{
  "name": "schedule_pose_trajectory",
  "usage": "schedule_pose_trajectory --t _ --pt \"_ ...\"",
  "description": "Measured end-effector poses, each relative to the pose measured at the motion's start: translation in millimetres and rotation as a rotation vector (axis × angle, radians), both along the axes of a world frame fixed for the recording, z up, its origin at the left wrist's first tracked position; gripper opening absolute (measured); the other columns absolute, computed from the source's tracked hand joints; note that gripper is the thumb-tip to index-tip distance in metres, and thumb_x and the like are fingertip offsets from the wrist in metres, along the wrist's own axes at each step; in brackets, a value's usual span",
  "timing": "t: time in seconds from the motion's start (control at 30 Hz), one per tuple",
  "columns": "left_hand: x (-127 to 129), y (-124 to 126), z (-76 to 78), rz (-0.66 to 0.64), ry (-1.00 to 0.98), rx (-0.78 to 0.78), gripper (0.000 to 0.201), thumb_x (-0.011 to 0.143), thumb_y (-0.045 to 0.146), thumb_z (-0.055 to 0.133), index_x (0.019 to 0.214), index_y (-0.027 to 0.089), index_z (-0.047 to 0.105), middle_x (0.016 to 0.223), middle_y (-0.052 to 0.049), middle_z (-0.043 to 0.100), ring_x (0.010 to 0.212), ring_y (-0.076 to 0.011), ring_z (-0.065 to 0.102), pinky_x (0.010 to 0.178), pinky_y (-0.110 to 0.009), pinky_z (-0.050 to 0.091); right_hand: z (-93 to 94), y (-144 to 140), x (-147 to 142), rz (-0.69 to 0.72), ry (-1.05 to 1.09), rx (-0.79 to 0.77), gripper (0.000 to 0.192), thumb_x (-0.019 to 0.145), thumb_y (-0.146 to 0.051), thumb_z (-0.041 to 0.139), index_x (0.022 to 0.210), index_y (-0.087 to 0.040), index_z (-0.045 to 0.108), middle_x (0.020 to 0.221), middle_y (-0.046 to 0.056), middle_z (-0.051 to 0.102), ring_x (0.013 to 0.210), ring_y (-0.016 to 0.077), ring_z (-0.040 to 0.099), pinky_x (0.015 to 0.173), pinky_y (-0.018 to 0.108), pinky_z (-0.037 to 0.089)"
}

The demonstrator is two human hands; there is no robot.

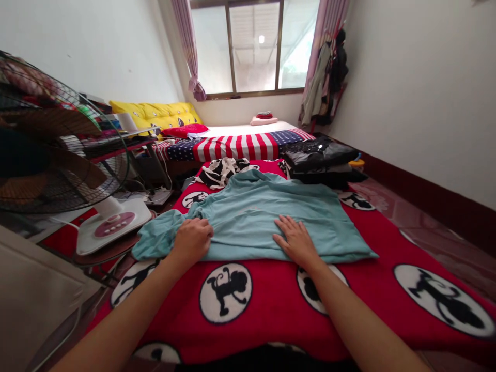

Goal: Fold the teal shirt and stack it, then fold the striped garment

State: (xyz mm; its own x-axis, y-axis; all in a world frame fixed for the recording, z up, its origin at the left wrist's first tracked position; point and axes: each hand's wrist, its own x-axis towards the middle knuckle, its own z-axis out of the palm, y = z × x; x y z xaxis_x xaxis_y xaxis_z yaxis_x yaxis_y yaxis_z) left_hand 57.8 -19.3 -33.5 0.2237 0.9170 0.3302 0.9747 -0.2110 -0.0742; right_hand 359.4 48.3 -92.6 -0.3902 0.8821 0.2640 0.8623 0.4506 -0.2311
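Teal garment: spread on the red blanket, directly beneath both hands, wrinkled across its middle, its near edge running almost straight.
Left hand: on the garment's left part, close to its near edge, fingers curled under into a loose fist; I cannot tell whether any cloth is pinched inside.
Right hand: on the garment a little right of its middle, palm down, fingers apart and nearly flat against the fabric.
Garment against the hands: its bunched left end sticks out past the left hand, its body fills the space between the two and stretches beyond them, and its right corner reaches well past the right hand.
Monkey print: a dark figure in a white oval on the blanket, just on the near side of the garment.
Black-and-white cloth: crumpled beside the garment's far left edge.
Dark clothes pile: right behind the garment's far right side, something shiny and black on top.
Fan: left of the garment and apart from it, on a white base with a pink button panel.
Striped bedspread: well beyond the garment, red and white with starry blue blocks.
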Motion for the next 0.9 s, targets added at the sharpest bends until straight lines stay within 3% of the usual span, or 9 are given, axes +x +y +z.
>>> schedule_pose_trajectory --t 0.1,0.17,0.23,0.33,0.5,0.6,0.77,0.9 --pt "27.1 7.9 -11.4 -0.174 -0.211 -0.047 0.034 0.09 0.027 0.045 0.118 0.021 0.064 0.12 -0.008 0.065 0.105 -0.0223 0.062 0.093 -0.036 0.047 1.4 -0.6 0.0 0.004 0.011 -0.011 0.05 0.095 -0.043 0.041 0.14 -0.023 0.045 0.152 0.005 0.036 0.142 0.0238 0.027 0.114 0.05 0.02" --pt "35.9 15.0 -27.4 -0.256 -0.233 -0.129 0.051 0.092 0.044 0.045 0.138 0.022 0.048 0.143 -0.009 0.05 0.126 -0.0236 0.051 0.106 -0.038 0.039 1.8 -1.0 0.6 0.007 0.02 -0.018 0.05 0.094 -0.043 0.042 0.14 -0.023 0.045 0.152 0.005 0.036 0.142 0.0235 0.027 0.115 0.05 0.019" --pt "36.0 21.3 -43.5 -0.258 -0.176 -0.197 0.068 0.089 0.057 0.046 0.146 0.021 0.036 0.153 -0.01 0.035 0.139 -0.0268 0.035 0.114 -0.044 0.028 2.2 -1.8 1.6 0.007 0.033 -0.027 0.051 0.094 -0.043 0.043 0.14 -0.023 0.045 0.152 0.004 0.036 0.143 0.0232 0.026 0.115 0.049 0.018" --pt "26.7 26.4 -59.2 -0.232 -0.119 -0.236 0.075 0.089 0.062 0.042 0.149 0.02 0.029 0.157 -0.01 0.025 0.144 -0.0274 0.024 0.117 -0.047 0.021 3.2 -2.9 3.1 0.014 0.059 -0.037 0.051 0.093 -0.044 0.044 0.14 -0.024 0.046 0.152 0.003 0.037 0.143 0.0226 0.025 0.116 0.048 0.018" --pt "13.7 24.0 -61.7 -0.26 -0.127 -0.225 0.073 0.09 0.061 0.041 0.149 0.021 0.029 0.157 -0.008 0.025 0.144 -0.0264 0.025 0.117 -0.047 0.021 4.4 -3.1 4.5 0.025 0.085 -0.057 0.049 0.092 -0.043 0.047 0.138 -0.024 0.048 0.152 0.005 0.038 0.142 0.022 0.026 0.116 0.046 0.017" --pt "16.8 22.8 -58.3 -0.244 -0.22 -0.207 0.065 0.091 0.056 0.042 0.145 0.021 0.038 0.154 -0.009 0.034 0.14 -0.0263 0.033 0.116 -0.048 0.025 3.6 -2.3 4.4 0.022 0.086 -0.048 0.048 0.092 -0.041 0.047 0.137 -0.023 0.049 0.151 0.005 0.038 0.142 0.0225 0.027 0.116 0.047 0.018" --pt "32.3 31.9 -52.7 -0.124 -0.566 -0.066 0.037 0.091 0.042 0.046 0.11 0.021 0.07 0.124 -0.008 0.065 0.117 -0.0228 0.058 0.103 -0.04 0.042 0.6 -0.4 4.2 0.027 0.089 -0.017 0.047 0.092 -0.041 0.047 0.136 -0.024 0.05 0.15 0.005 0.041 0.141 0.0238 0.03 0.115 0.048 0.021" --pt "43.8 42.8 -50.5 0.03 -0.668 0.025 0.024 0.082 0.04 0.06 0.09 0.022 0.074 0.098 -0.006 0.073 0.098 -0.0234 0.064 0.092 -0.038 0.047 -0.6 0.5 4.8 0.033 0.092 -0.004 0.046 0.092 -0.04 0.046 0.135 -0.024 0.051 0.149 0.006 0.042 0.141 0.024 0.03 0.114 0.049 0.022"
